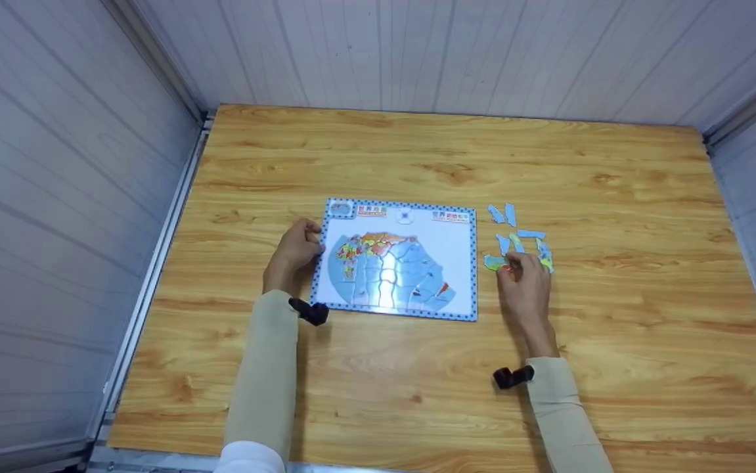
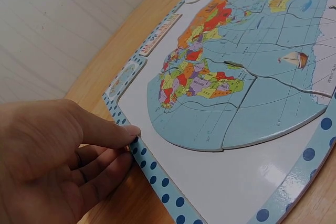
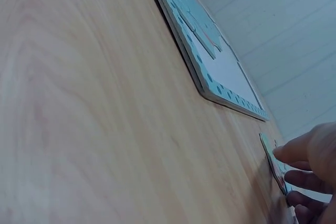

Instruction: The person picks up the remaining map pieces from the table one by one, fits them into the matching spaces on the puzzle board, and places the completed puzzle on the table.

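Observation:
A world-map jigsaw board [image 1: 399, 263] with a blue dotted border lies on the table, many of its pieces set together. My left hand [image 1: 295, 246] holds its left edge; in the left wrist view the thumb [image 2: 123, 136] rests on the border and the other fingers curl beside and below it. Right of the board, my right hand [image 1: 527, 284] pinches a green, blue and red puzzle piece [image 1: 493, 261] at its right end, with thumb and fingertips low over the table. In the right wrist view the fingers partly hide this piece [image 3: 270, 156].
Several loose pieces lie around and beyond my right hand, among them a blue strip [image 1: 531, 234] and a blue piece [image 1: 510, 214]. The wooden table [image 1: 417, 394] meets pale panel walls [image 1: 404, 59] at the back and sides.

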Demonstrator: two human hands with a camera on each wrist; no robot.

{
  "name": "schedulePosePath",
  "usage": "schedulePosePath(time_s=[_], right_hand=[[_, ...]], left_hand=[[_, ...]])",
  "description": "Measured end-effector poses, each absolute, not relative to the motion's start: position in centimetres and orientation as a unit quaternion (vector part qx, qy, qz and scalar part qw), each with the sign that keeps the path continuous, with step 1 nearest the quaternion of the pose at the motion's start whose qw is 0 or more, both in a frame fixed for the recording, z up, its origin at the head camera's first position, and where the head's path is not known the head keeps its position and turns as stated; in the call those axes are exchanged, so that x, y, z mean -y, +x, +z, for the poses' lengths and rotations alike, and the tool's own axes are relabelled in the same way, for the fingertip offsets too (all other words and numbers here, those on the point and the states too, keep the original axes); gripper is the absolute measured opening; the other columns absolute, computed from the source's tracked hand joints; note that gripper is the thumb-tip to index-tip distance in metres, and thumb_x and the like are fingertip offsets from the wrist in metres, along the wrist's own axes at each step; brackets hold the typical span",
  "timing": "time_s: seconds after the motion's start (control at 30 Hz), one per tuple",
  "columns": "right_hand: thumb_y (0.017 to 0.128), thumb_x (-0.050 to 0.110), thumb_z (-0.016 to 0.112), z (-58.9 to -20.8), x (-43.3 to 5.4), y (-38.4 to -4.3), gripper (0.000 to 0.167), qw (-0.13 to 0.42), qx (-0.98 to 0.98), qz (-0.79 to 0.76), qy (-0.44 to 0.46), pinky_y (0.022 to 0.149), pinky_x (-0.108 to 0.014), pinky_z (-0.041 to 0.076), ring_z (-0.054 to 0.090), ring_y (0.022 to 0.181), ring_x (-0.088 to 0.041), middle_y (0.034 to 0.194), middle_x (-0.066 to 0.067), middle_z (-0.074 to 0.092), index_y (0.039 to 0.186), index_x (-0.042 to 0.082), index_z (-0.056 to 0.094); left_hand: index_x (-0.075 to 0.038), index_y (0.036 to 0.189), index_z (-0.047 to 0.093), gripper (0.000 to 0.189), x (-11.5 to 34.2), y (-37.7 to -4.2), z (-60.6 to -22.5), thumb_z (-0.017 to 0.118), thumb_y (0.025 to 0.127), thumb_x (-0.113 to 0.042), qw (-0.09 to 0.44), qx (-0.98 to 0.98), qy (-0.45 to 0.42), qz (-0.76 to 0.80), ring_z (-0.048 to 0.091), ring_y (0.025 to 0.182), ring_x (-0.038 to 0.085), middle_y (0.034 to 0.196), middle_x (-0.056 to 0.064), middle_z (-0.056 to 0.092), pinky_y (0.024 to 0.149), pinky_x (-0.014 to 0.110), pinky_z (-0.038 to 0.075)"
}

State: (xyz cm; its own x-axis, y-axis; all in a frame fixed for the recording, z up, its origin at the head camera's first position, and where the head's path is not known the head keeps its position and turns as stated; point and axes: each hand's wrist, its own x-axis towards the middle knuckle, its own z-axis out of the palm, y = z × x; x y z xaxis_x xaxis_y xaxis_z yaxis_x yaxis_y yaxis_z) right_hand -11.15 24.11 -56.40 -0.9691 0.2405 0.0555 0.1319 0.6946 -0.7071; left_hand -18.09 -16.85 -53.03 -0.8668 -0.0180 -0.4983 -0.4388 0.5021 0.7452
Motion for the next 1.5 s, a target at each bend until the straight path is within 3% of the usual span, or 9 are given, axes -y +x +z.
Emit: schedulePosePath(time_s=[0.27,0.57,0.7,0.93,1.5], right_hand=[[0.089,0.014,0.066,-56.4,-24.8,-11.2,0.033,0.094,0.911,0.385,-0.114,0.102,-0.047,0.031,0.047,0.115,-0.038,0.119,-0.02,0.056,0.117,-0.001,0.06],[0.087,0.015,0.068,-56.5,-25.6,-11.2,0.036,0.123,0.91,0.363,-0.157,0.097,-0.046,0.031,0.046,0.109,-0.037,0.114,-0.02,0.055,0.117,-0.002,0.059],[0.086,0.013,0.067,-56.5,-26.0,-11.2,0.039,0.129,0.908,0.354,-0.182,0.099,-0.047,0.03,0.043,0.113,-0.037,0.118,-0.019,0.054,0.121,0.0,0.057],[0.089,0.019,0.061,-56.4,-26.8,-11.2,0.043,0.112,0.915,0.316,-0.224,0.104,-0.049,0.025,0.038,0.12,-0.037,0.126,-0.02,0.05,0.127,0.002,0.052],[0.09,0.022,0.063,-56.0,-27.5,-11.3,0.047,0.062,0.912,0.304,-0.269,0.107,-0.048,0.024,0.039,0.124,-0.035,0.127,-0.017,0.052,0.13,0.003,0.049]], left_hand=[[-0.007,0.125,0.046,0.035,17.0,-18.2,-53.1,0.055,0.091,-0.002,0.216,-0.838,-0.13,0.483,0.047,0.086,0.018,0.1,0.005,0.047,0.071,0.028,0.04],[-0.01,0.125,0.046,0.035,16.8,-18.3,-52.8,0.055,0.092,-0.003,0.23,-0.832,-0.149,0.482,0.05,0.09,0.02,0.102,0.006,0.048,0.075,0.029,0.042],[-0.011,0.126,0.046,0.035,16.8,-18.3,-52.8,0.055,0.093,-0.004,0.235,-0.833,-0.151,0.477,0.049,0.092,0.02,0.104,0.006,0.048,0.077,0.029,0.041],[-0.01,0.126,0.046,0.035,16.9,-18.2,-52.8,0.055,0.092,-0.004,0.23,-0.835,-0.144,0.478,0.048,0.092,0.02,0.103,0.005,0.047,0.077,0.029,0.041],[-0.01,0.124,0.047,0.034,16.9,-18.1,-52.9,0.055,0.092,-0.003,0.224,-0.833,-0.147,0.484,0.049,0.093,0.02,0.101,0.005,0.048,0.079,0.03,0.041]])
